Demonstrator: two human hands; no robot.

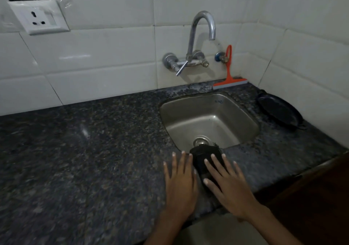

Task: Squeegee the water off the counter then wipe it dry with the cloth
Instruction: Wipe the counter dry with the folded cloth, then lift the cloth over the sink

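Two bare hands lie flat, side by side

The left hand (180,180) is palm down with its fingers straight and close together. The right hand (229,185) is palm down too, with its fingers spread wide. Both arms reach in from the bottom edge, and the two hands do not touch

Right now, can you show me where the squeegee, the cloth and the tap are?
squeegee (228,69), head view, on its orange handle.
cloth (203,155), head view, on the bare black part by the sink edge.
tap (203,16), head view, on the curved spout.
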